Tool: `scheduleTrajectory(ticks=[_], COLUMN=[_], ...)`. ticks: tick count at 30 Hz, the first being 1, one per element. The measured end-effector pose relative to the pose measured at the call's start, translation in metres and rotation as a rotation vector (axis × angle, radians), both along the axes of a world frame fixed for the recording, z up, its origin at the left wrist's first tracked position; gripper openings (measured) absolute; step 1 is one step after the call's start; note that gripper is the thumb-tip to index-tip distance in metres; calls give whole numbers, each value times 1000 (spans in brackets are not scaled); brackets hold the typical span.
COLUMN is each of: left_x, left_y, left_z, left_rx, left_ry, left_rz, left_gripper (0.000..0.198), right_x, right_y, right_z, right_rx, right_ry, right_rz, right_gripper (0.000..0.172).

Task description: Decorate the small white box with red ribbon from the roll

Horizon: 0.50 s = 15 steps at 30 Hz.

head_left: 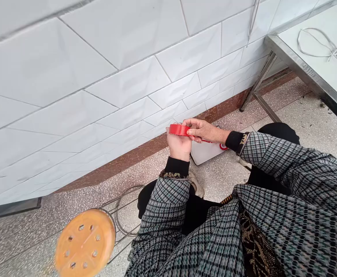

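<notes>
Gold letter-like marks [243, 139] on black knit cuff [233, 141], right grey checked fabric sleeve [275, 152]; too small, no readable text

In the grip, the red tape roll [178, 130] is showing smooth, glossy plastic, while on its near side the black cuffs [177, 166] are looking soft and matt and the checked sleeves [165, 207] coarse and woven. Beyond the grip, the white wall tiles [133, 82] are gleaming with glaze above a brown, stone-like skirting [232, 106], and the speckled floor [214, 179] below is looking like grainy terrazzo. Left of the grip, the orange stool seat [83, 242] is showing smooth plastic; to the right, the table frame [307, 73] is shining like bare steel.
</notes>
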<state>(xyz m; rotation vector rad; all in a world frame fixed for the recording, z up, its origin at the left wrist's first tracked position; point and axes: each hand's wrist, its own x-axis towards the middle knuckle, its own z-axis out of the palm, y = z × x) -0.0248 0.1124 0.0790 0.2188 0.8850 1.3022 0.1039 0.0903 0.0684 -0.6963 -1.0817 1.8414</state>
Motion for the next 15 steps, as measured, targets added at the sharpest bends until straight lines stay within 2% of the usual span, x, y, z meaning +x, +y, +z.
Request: scheduleTrajectory(ticks=[4,8,12,15], left_x=[5,5,5,4], left_y=[-7,-9,-5,1], left_z=[13,18,8,-8], left_rx=[-49,-58,-87,-84], left_ry=[-48,-75,-10,41], left_rz=[10,-30,-57,-50], left_gripper=[48,49,49,55], right_x=[3,6,5,3], right_y=[-1,-3,-5,-5], right_z=[-3,-1,5,8], right_rx=[42,46,-16,-91], right_ry=[61,66,23,-32], right_rz=[61,20,-2,-66], right_gripper=[26,34,35,16])
